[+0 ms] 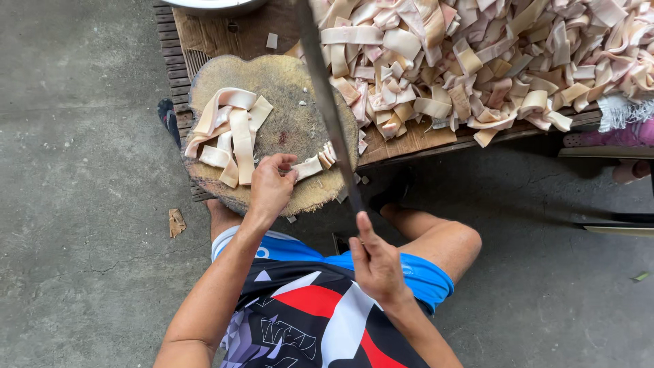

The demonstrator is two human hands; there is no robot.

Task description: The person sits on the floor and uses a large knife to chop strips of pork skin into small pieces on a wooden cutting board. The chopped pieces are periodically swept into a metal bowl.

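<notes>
Tons of pale cut strips [477, 61] are heaped on the wooden platform [415, 140], crowding right up against the round chopping block [286, 116]. Left hand [270, 185] pinches one strip [308, 167] flat on the block's near edge, with a small bundle of longer strips [228, 133] lying just beside it. Right hand [376, 266] is clenched round the handle of a long cleaver [327, 102], blade raised over the block. Metal basin [211, 5] sits at the far edge.
</notes>
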